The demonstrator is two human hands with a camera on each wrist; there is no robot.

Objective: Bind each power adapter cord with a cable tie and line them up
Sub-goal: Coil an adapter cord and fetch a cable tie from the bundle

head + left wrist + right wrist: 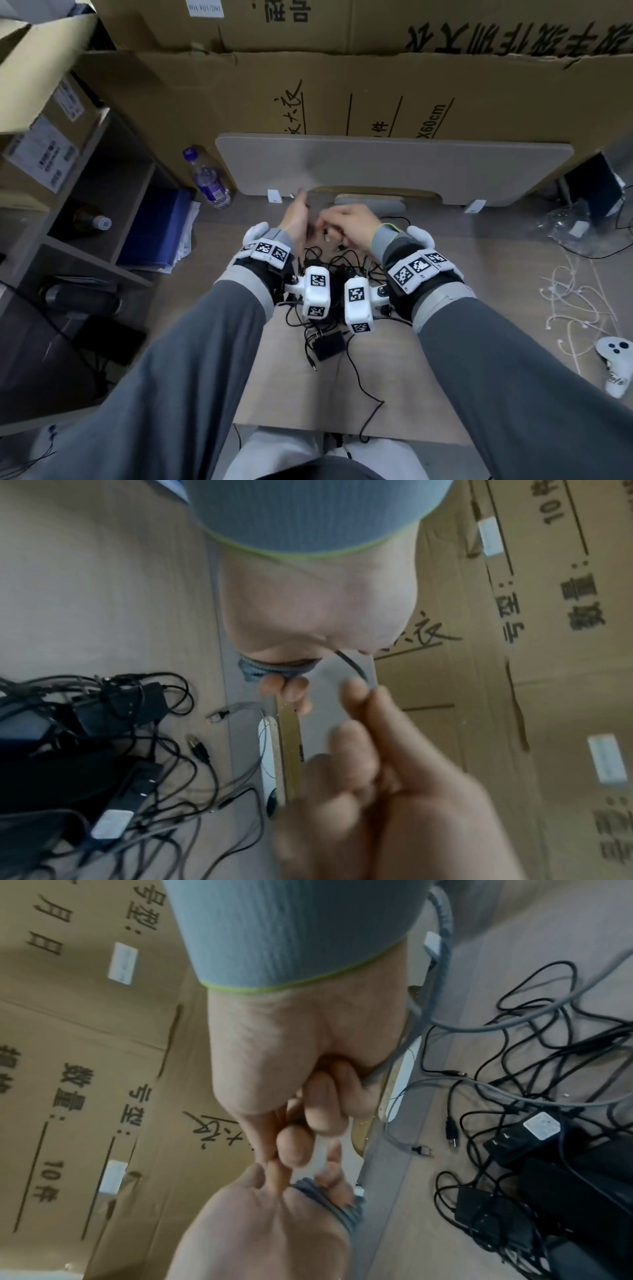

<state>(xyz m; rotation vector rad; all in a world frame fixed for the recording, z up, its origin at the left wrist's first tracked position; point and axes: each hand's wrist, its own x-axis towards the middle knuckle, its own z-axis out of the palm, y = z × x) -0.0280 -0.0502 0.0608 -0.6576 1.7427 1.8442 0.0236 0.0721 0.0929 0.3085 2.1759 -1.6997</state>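
Observation:
My left hand (297, 219) holds a small coil of grey cord (325, 1200), seen in the left wrist view as the coil (265, 669) under its palm. Touching it, my right hand (349, 221) has its fingers (329, 1096) curled round the loose strand of the same grey cord (394, 1056). Both hands hover over the far part of the table. Under my wrists lies a pile of black power adapters (329, 344) with tangled black cords (534, 1031); one adapter with a white label (541, 1125) lies on top.
A grey board (394, 164) and cardboard boxes (376, 85) close off the back. A water bottle (207, 181) leans at the back left. Thin white strands (575, 301), a white controller (616, 356) and a plastic bag (575, 229) lie to the right.

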